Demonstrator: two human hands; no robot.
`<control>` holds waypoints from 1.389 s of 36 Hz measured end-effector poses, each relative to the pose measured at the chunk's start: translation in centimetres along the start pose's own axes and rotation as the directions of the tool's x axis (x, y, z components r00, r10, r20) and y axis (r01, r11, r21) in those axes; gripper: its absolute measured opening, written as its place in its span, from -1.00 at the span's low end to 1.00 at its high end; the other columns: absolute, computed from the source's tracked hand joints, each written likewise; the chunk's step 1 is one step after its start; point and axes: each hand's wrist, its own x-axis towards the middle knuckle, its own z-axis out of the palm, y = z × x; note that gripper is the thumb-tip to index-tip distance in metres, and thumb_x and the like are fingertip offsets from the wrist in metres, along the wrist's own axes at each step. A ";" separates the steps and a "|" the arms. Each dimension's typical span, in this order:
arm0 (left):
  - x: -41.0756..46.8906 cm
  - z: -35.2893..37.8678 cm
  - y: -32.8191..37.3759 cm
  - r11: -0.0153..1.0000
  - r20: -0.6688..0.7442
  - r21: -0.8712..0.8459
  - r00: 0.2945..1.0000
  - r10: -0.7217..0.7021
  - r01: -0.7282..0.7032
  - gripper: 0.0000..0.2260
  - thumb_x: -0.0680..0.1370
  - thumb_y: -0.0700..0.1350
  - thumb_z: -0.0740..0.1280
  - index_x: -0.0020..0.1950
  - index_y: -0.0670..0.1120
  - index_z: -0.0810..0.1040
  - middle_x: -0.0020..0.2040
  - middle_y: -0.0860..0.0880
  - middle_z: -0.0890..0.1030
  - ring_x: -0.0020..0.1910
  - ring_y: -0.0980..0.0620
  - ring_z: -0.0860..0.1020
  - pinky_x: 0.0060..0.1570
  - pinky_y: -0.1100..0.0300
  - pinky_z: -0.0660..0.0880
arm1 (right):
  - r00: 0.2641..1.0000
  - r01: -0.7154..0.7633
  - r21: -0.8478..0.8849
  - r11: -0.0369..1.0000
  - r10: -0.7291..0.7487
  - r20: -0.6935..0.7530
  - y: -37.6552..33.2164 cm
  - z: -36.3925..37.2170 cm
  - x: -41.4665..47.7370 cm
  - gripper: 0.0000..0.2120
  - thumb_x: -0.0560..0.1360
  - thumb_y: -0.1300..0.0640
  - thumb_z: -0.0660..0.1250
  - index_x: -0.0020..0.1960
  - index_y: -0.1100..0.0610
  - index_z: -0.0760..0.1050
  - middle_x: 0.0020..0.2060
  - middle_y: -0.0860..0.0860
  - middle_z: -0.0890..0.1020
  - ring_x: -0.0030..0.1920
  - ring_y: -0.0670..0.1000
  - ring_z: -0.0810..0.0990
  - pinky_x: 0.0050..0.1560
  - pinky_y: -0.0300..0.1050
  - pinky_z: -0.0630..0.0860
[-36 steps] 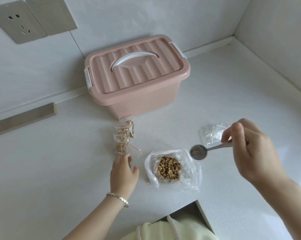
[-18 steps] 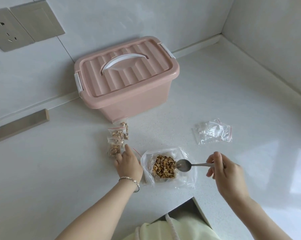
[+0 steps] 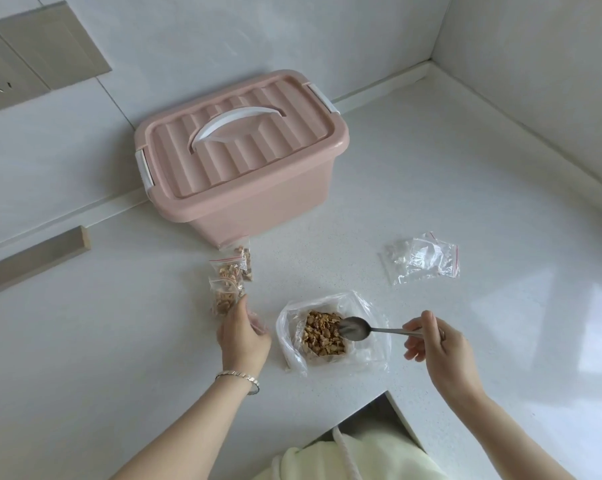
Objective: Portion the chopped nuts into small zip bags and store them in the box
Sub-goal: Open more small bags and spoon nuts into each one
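A large clear bag (image 3: 368, 355) lies open on the counter with chopped nuts (image 3: 322, 332) inside. My right hand (image 3: 438, 344) pinches the handle of a metal spoon (image 3: 356, 329), whose bowl rests at the right edge of the nuts. To the left of that bag, my left hand (image 3: 242, 336) curls around a small clear zip bag (image 3: 258, 320), mostly hidden under the fingers. Three filled small bags (image 3: 228, 275) lie just beyond the left hand. The pink box (image 3: 240, 157) stands behind them with its lid on.
A pile of empty zip bags (image 3: 422, 258) lies to the right on the white counter (image 3: 465, 168). Walls close the back and right sides. The counter edge has a notch (image 3: 386, 400) in front of me. A grey strip (image 3: 32, 258) lies at far left.
My right hand came down and left from above the empty bags, bringing the spoon into the nuts. My left hand shifted forward and closed over the small bag beside the filled ones.
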 end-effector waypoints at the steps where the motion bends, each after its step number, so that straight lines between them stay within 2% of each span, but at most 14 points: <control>1: -0.3 -0.3 0.0 0.993 0.004 -0.117 1.000 -0.027 0.028 -0.45 0.35 -0.41 0.32 0.31 -0.10 0.38 -0.15 -0.02 0.48 -0.10 -0.03 0.52 0.11 0.05 0.40 | 1.000 0.025 -0.018 1.000 -0.025 -0.006 0.0 0.1 -0.1 -0.64 0.59 0.06 0.07 -0.24 0.12 0.54 -0.45 0.08 0.59 -0.47 -0.10 0.55 -0.42 -0.32 0.45; 5: -1.5 -1.0 0.0 0.906 0.021 -0.404 0.991 -0.133 0.130 -0.53 0.36 -0.43 0.30 0.11 0.05 0.38 -0.15 0.03 0.44 -0.17 0.29 0.46 -0.04 0.11 0.44 | 0.996 0.089 -0.063 0.994 -0.088 0.019 0.1 0.7 -0.2 -0.66 0.59 0.08 0.09 -0.24 0.07 0.54 -0.45 0.05 0.58 -0.46 -0.12 0.54 -0.41 -0.34 0.45; 7: -2.2 -1.1 -0.3 0.876 0.056 -0.458 0.988 -0.143 0.152 -0.55 0.34 -0.44 0.30 0.02 0.07 0.39 -0.14 0.05 0.45 -0.09 0.20 0.46 -0.05 0.00 0.50 | 0.997 0.071 -0.045 0.996 -0.069 0.041 0.1 1.1 0.0 -0.66 0.59 0.08 0.09 -0.24 0.09 0.55 -0.45 0.06 0.58 -0.46 -0.10 0.54 -0.40 -0.33 0.46; 9: -3.0 -1.1 -0.7 0.888 0.111 -0.438 0.989 -0.103 0.141 -0.56 0.35 -0.43 0.30 -0.04 0.09 0.38 -0.10 0.05 0.48 -0.10 0.05 0.47 -0.11 0.05 0.49 | 0.998 0.009 -0.001 1.000 -0.009 0.070 0.2 1.3 0.4 -0.64 0.59 0.06 0.08 -0.22 0.15 0.55 -0.45 0.07 0.60 -0.44 -0.03 0.57 -0.38 -0.28 0.49; 14: -4.7 -1.3 -0.8 0.914 0.196 -0.388 0.980 -0.044 0.119 -0.61 0.36 -0.36 0.35 -0.04 0.10 0.38 0.07 0.12 0.47 -0.39 0.05 0.42 -0.22 -0.05 0.54 | 0.979 -0.172 0.140 0.975 0.154 0.131 1.1 1.8 1.2 -0.59 0.60 0.05 0.05 -0.14 0.28 0.55 -0.42 0.15 0.62 -0.42 0.05 0.61 -0.38 -0.17 0.54; 17: -5.0 -1.6 -0.6 0.908 0.225 -0.391 0.972 -0.065 0.152 -0.60 0.34 -0.29 0.43 -0.02 0.09 0.38 0.07 0.16 0.46 -0.22 0.23 0.46 -0.09 -0.12 0.55 | 0.955 -0.277 0.220 0.935 0.242 0.173 1.6 1.8 1.3 -0.58 0.60 0.02 0.05 -0.13 0.28 0.55 -0.39 0.17 0.62 -0.38 0.10 0.61 -0.33 -0.14 0.54; 20: -5.2 -1.6 -0.5 0.888 0.245 -0.425 0.967 -0.071 0.173 -0.58 0.30 -0.23 0.51 0.00 0.07 0.39 0.04 0.17 0.48 -0.02 0.20 0.47 0.02 -0.14 0.52 | 0.925 -0.369 0.276 0.887 0.322 0.202 1.9 1.6 1.2 -0.58 0.61 0.00 0.05 -0.12 0.27 0.54 -0.36 0.19 0.61 -0.36 0.10 0.60 -0.31 -0.14 0.53; 22: -5.4 -1.6 -0.5 0.874 0.231 -0.455 0.971 -0.068 0.169 -0.59 0.30 -0.26 0.51 -0.01 0.03 0.40 0.01 0.15 0.51 0.04 0.40 0.42 0.04 -0.17 0.51 | 0.916 -0.395 0.293 0.871 0.349 0.200 2.0 1.3 1.1 -0.57 0.61 0.00 0.04 -0.12 0.26 0.54 -0.34 0.20 0.61 -0.35 0.11 0.59 -0.29 -0.13 0.52; 26: -5.8 -1.5 -0.4 0.862 0.158 -0.488 0.985 -0.070 0.139 -0.63 0.30 -0.24 0.51 -0.04 0.01 0.43 -0.05 0.13 0.56 -0.02 0.35 0.47 0.03 -0.12 0.53 | 0.926 -0.376 0.305 0.875 0.341 0.163 1.9 0.3 1.0 -0.57 0.61 0.00 0.04 -0.12 0.25 0.54 -0.33 0.21 0.60 -0.34 0.10 0.58 -0.28 -0.12 0.51; 31: -6.3 -2.3 0.8 0.879 -0.040 -0.459 0.991 0.124 -0.129 -0.68 0.33 -0.24 0.49 -0.10 0.05 0.43 -0.12 0.11 0.58 -0.03 0.23 0.52 0.03 0.52 0.34 | 0.944 -0.328 0.292 0.899 0.302 0.131 1.4 -0.6 1.0 -0.58 0.61 0.00 0.04 -0.14 0.24 0.54 -0.35 0.19 0.59 -0.39 0.06 0.58 -0.31 -0.14 0.53; 34: -6.4 -3.5 2.4 0.832 -0.146 -0.465 0.953 0.267 -0.304 -0.75 0.32 -0.01 0.40 -0.05 0.08 0.43 -0.06 0.17 0.55 -0.01 0.23 0.52 0.09 0.49 0.33 | 0.950 -0.311 0.317 0.896 0.285 0.127 0.8 -1.0 1.1 -0.57 0.61 0.00 0.03 -0.15 0.24 0.53 -0.35 0.19 0.58 -0.39 0.08 0.56 -0.27 -0.09 0.50; 38: -6.3 -4.2 3.9 0.777 -0.210 -0.445 0.895 0.393 -0.446 -0.68 0.36 0.00 0.39 0.08 0.11 0.42 -0.08 0.12 0.55 -0.01 0.14 0.53 0.16 0.36 0.36 | 0.958 -0.286 0.342 0.895 0.262 0.114 -0.4 -1.6 1.4 -0.56 0.61 -0.02 0.02 -0.17 0.23 0.53 -0.38 0.17 0.56 -0.43 0.04 0.55 -0.26 -0.08 0.48; 43: -5.3 -3.0 4.4 0.863 -0.059 -0.379 0.940 0.337 -0.334 -0.65 0.34 0.02 0.44 0.05 0.19 0.41 -0.13 0.12 0.58 -0.08 0.14 0.54 0.04 0.31 0.44 | 0.972 -0.233 0.383 0.894 0.208 0.106 -2.8 -2.5 1.5 -0.53 0.61 -0.05 0.01 -0.18 0.23 0.52 -0.45 0.12 0.55 -0.44 0.05 0.51 -0.28 -0.08 0.46; 50: -4.8 -1.0 4.4 0.926 0.097 -0.271 0.950 0.296 -0.261 -0.62 0.34 -0.13 0.51 0.11 -0.03 0.50 -0.14 0.21 0.52 -0.13 0.20 0.51 -0.02 0.21 0.48 | 0.990 -0.128 0.364 0.923 0.096 0.106 -6.4 -2.8 1.0 -0.53 0.61 -0.04 0.01 -0.21 0.24 0.51 -0.49 0.12 0.54 -0.50 0.02 0.49 -0.34 -0.08 0.42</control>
